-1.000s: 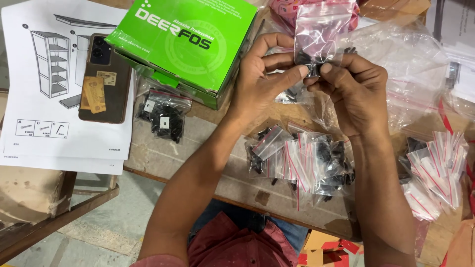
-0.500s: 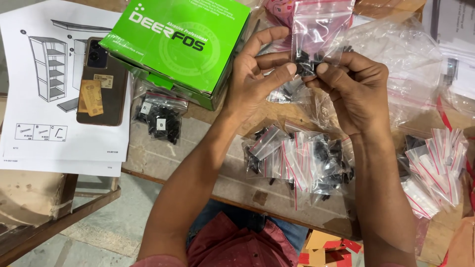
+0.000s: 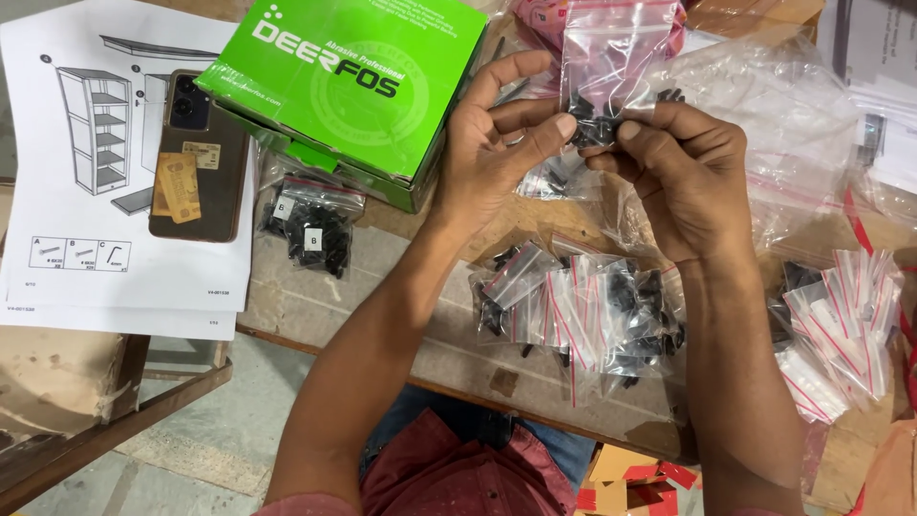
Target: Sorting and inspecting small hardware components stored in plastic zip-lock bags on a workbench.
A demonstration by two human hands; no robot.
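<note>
Small zip bag (image 3: 611, 57), clear w/ red seal strip, black screws inside: held up above table (image 3: 315, 296), pinched at lower end betw. left hand (image 3: 497, 153) and right hand (image 3: 683, 177), thumbs pressed tog. Nearby: green box (image 3: 353, 81), phone (image 3: 196, 158) on instruction sheet (image 3: 57, 220), pile of filled bags (image 3: 583, 311).

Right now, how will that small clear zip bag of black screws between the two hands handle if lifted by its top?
The zip bag is thin film, so probably floppy. The black screws bunch at the bottom, so it likely hangs bottom-heavy. Left hand and right hand pinch there; the film looks slippery.
</note>
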